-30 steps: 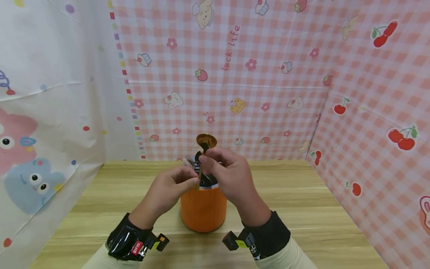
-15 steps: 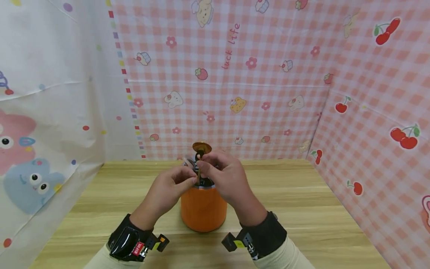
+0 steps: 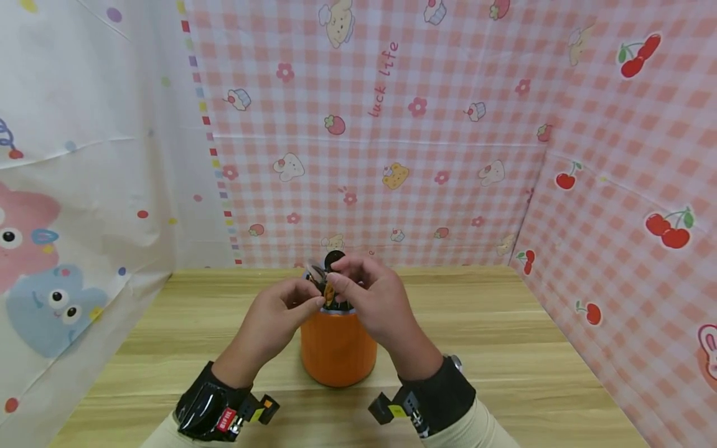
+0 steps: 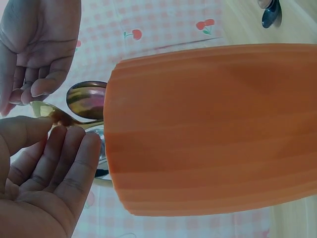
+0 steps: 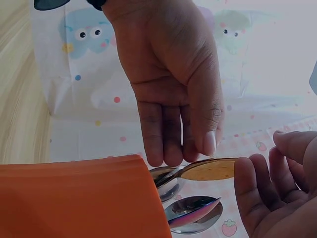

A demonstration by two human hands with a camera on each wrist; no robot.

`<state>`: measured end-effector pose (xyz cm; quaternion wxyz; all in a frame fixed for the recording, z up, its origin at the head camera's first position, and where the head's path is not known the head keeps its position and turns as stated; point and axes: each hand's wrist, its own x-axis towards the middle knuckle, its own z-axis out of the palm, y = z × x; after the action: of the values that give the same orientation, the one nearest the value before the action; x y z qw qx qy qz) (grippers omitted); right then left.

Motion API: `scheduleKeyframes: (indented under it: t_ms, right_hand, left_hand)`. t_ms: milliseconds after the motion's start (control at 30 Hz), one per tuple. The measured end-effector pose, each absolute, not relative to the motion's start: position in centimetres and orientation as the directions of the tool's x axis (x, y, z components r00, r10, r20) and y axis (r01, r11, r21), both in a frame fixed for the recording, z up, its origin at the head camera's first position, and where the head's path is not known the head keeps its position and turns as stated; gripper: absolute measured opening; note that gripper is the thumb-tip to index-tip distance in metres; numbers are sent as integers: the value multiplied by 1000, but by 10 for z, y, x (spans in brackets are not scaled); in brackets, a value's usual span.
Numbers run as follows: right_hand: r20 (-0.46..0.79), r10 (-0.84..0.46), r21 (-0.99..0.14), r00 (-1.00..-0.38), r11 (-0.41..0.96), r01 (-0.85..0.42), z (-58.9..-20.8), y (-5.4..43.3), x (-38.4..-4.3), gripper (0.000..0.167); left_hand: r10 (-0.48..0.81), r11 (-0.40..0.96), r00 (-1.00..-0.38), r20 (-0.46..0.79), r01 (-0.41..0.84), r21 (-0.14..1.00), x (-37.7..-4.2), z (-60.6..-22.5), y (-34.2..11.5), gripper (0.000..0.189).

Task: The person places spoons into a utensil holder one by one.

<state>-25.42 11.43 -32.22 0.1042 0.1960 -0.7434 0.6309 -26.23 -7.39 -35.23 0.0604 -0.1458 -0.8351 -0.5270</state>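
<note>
The head view shows both hands meeting over the mouth of an orange cylindrical container (image 3: pixel 338 348), which stands on a wooden table (image 3: pixel 493 373). Between the fingertips is a gold spoon (image 3: pixel 329 294), bowl uppermost, its handle running down inside the container's rim.

The left hand (image 3: pixel 282 311) is on the spoon's left, thumb and fingertips gathered beside its bowl and neck, just above the rim; the thumb overlaps the bowl's edge in the left wrist view, but I cannot tell whether it pinches. The right hand (image 3: pixel 374 298), to the spoon's right, has its fingers curved and its thumb standing apart from them, so it does not appear to grip.

Around the gold spoon stand others: a dark spoon (image 3: pixel 335 257) on the far side and, in the right wrist view, a silver spoon (image 5: pixel 205 223) with an iridescent spoon (image 5: pixel 194 215) in front of it.

The step in hand looks like settling the gold spoon among these. The next move probably calls for letting the handle drop fully, then lifting both hands clear without snagging neighbouring bowls. A dark blue spoon (image 4: pixel 270 16) seems to lie on the table to the right.
</note>
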Motion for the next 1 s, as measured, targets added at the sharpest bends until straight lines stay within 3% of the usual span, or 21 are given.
scheduleKeyframes:
  t_ms: [400,1000]
  right_hand:
    - [376,-154,-894,-914,199,-401,-334,138,-243,11]
    - [237,-60,-938,-970,246,-245,-371,187,-230,15]
  left_hand:
    - [269,349,-916,298,381,856,-247,-354,-54,8]
    - [391,274,-894,217,338,900,-246,-387,-5,15]
